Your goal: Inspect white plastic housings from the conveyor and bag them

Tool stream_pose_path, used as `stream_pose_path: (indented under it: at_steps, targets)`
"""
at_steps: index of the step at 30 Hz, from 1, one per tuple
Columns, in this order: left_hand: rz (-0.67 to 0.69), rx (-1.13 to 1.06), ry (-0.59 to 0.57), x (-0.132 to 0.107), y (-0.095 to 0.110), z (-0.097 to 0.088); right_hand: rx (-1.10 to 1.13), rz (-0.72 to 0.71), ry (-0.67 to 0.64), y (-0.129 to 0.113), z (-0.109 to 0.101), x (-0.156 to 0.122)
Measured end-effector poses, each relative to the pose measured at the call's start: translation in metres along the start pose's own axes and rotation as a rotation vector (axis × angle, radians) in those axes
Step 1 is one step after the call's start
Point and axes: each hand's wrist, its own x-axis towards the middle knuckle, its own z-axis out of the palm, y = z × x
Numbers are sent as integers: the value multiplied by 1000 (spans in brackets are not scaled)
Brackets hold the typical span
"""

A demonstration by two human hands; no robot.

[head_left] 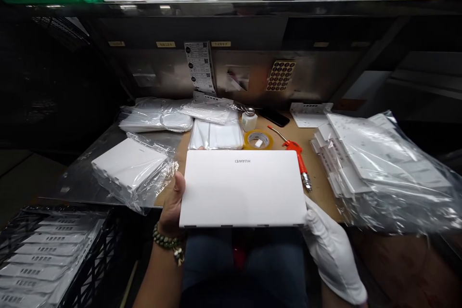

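Observation:
A flat white plastic device cover (242,187) with grey lettering near its far edge is held level over my lap, at the near edge of the bench. My left hand (172,207), bare with a bead bracelet at the wrist, grips its left edge with the thumb on top. My right hand (330,245), in a white glove, holds the near right corner from below and the side. Both hands are closed on the cover.
Bagged white covers lie in piles at the left (132,166), right (375,163) and back (216,134) of the bench. A yellow tape roll (258,139), a small bottle (249,119) and a red air blow gun (296,154) sit behind the cover. A black crate (50,255) of parts stands lower left.

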Motion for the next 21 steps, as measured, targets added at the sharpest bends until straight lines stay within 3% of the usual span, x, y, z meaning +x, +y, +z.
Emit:
stream_pose_path:
  at_steps: [12,18,21]
  targets:
    - [-47,-201,-139,-1,-1,1,81,-19,-112,-12,4,-3]
    - [-19,-195,-149,-1,-1,-8,44,-55,-143,-18,6,-3]
    - [-105,-217,-171,-1,3,-16,40,-58,-150,-17,5,-3]
